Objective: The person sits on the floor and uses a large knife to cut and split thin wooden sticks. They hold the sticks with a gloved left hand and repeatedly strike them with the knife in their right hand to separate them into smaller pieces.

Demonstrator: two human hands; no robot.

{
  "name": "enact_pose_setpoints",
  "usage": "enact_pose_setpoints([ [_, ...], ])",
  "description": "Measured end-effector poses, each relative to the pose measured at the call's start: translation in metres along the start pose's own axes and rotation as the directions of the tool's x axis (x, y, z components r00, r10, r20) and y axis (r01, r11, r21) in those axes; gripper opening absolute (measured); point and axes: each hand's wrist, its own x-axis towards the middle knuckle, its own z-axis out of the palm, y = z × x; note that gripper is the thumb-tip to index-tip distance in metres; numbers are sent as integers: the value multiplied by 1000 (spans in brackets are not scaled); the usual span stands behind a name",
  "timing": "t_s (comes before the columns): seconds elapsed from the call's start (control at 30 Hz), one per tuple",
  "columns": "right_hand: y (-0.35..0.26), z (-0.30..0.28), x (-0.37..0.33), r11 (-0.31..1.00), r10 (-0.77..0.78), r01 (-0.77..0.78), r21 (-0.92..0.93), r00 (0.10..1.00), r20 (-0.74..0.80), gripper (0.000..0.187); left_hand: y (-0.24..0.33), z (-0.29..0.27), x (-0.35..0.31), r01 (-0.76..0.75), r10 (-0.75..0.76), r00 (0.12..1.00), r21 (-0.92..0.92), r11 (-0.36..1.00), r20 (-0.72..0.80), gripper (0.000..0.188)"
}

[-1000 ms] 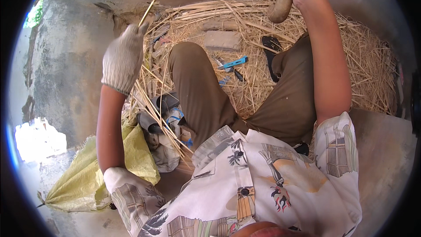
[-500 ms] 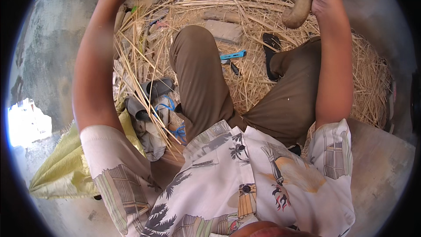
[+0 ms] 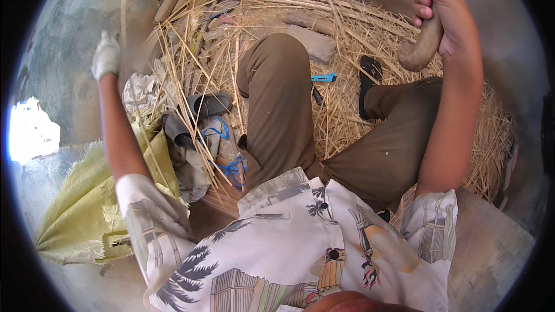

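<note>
My right hand [image 3: 433, 14] is raised at the upper right, its fingers wrapped round the curved wooden handle [image 3: 425, 46] of a tool. A shiny metal collar shows above the fist; the working end runs out of the picture. At the upper left my left hand [image 3: 107, 58], in a white knit glove, looks closed and is slightly blurred. A thin pale bamboo strip [image 3: 124, 6] stands upright right against it and appears to be in its grip, though the fingers hide the contact.
Split strips and shavings [image 3: 347, 23] cover the floor around my legs. A blue cutter [image 3: 324, 78] lies beyond my knee. Grey slippers [image 3: 209, 106], blue cord [image 3: 233, 169] and a yellow-green woven sack [image 3: 87, 196] are at the left. A flat stone [image 3: 312, 43] lies ahead.
My left hand has come down and to the left, nearer to me, and the pale strip now shows beside it. My right hand, still round the handle, has shifted slightly right and nearer.
</note>
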Motion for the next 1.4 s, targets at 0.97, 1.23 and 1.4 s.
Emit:
enact_pose_setpoints([
  [0.97, 4, 7, -90, 926, -158, 271, 264, 910, -382, 25, 176, -105, -179, -468, 358, 838, -202, 861, -413, 55],
  [1.23, 26, -4, -80, 791, 52, 189, 582, 927, -371, 18, 338, -17, -55, -829, 948, 131, -493, 266, 290, 56],
  [1.4, 28, -14, -82, 962, 45, 103, 254, 854, -518, 19, 441, 124, -50, -891, 752, 93, -283, 356, 653, 50],
])
